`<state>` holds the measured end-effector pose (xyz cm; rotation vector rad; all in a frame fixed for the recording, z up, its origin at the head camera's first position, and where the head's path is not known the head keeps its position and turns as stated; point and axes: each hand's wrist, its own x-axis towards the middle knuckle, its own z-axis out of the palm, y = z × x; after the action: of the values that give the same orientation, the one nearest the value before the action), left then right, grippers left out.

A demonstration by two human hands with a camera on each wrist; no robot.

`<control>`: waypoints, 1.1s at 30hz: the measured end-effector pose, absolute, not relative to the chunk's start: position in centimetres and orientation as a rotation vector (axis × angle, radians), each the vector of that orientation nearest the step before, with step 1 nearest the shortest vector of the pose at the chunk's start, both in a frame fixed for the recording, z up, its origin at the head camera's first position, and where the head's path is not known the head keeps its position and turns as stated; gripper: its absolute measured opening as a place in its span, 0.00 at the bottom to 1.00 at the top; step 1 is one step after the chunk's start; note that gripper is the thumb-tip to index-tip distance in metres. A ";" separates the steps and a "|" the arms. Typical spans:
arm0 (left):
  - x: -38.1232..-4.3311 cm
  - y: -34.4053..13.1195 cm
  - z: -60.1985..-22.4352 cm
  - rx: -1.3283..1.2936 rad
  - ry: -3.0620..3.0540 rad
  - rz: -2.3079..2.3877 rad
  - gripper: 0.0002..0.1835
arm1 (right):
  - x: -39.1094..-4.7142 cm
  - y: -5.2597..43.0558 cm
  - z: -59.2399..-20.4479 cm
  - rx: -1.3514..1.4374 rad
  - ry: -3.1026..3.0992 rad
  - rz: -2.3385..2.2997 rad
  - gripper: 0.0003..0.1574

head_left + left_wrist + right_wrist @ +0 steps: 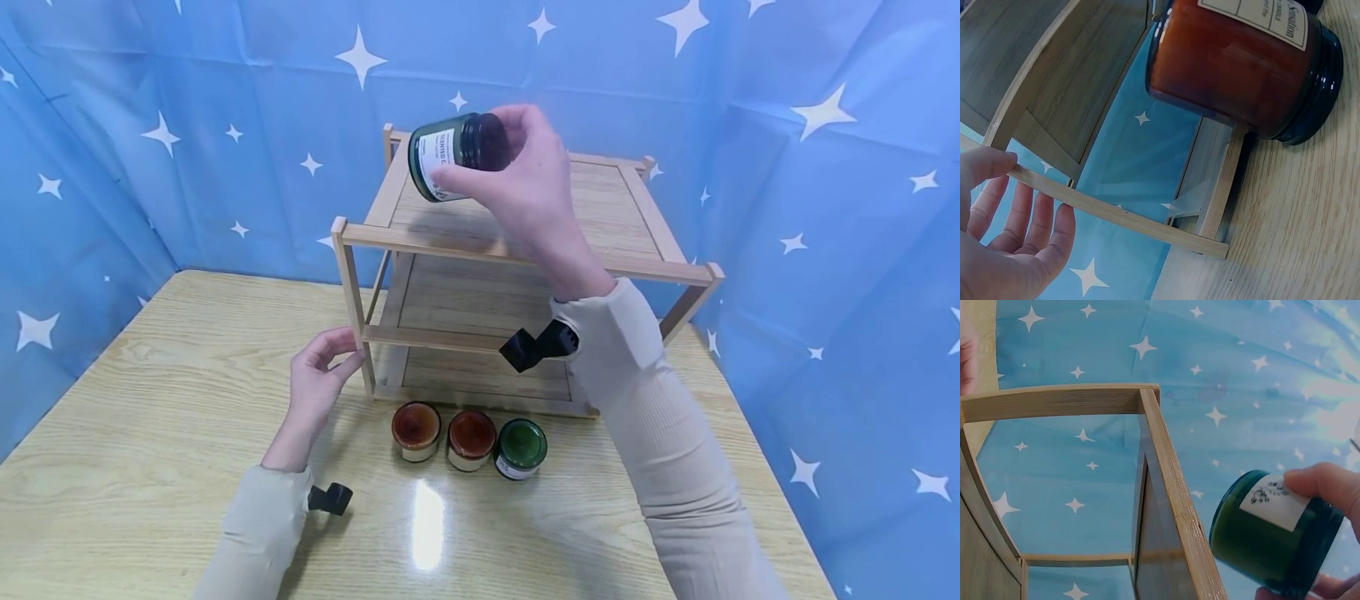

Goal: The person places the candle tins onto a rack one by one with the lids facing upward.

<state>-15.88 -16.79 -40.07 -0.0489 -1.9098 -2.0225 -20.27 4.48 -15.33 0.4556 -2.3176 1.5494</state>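
Note:
My right hand [532,183] grips a green scented candle jar [437,158] by its black lid end, above the top shelf of a wooden rack [525,265]. The jar lies tilted on its side, white label showing; in the right wrist view the thumb presses on that label [1275,503]. Down at the rack's front left post [1116,215], my left hand [318,375] pinches the wood between thumb and fingers. Two amber candle jars [416,427] [471,437] and one green candle jar [521,446] stand lid-down in a row before the rack.
The three-tier rack stands on a light wood table [150,433]. Behind and beside it hangs a blue cloth [262,100] with white stars. Raised rails edge the top shelf [615,196] at front and back.

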 end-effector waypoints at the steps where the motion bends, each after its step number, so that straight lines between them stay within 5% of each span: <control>1: -15.9 -16.8 -40.1 -0.050 -1.911 -2.023 0.15 | -20.3 4.5 -15.4 0.457 -2.320 1.552 0.37; 33: -15.8 -16.8 -40.1 -0.070 -1.867 -2.063 0.17 | -21.3 3.2 -14.5 0.643 -2.742 1.223 0.46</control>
<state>-15.77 -16.80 -40.12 -0.0701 -1.8670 -2.0628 -21.34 3.15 -14.52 0.6430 -2.7423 1.2228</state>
